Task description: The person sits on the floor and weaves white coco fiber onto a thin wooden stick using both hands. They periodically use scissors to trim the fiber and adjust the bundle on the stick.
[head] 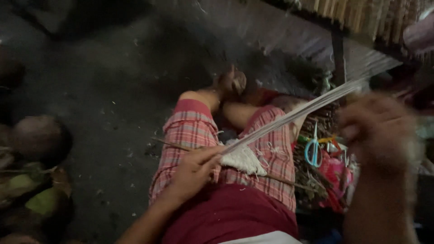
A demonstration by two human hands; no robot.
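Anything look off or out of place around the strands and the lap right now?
Nothing looks damaged. The left hand pinches pale strands stretched taut to the blurred right hand. Loose white fibre lies on the checked shorts, and blue-handled scissors rest among clutter beside them.

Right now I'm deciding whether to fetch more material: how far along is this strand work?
Done: a small pale woven patch lies on the checked shorts. In hand: the left hand pinches pale strands near that patch, while the right hand, blurred, holds them stretched out. Left: the long stretch of strands between the hands is unworked. Blue-handled scissors lie beside the leg.
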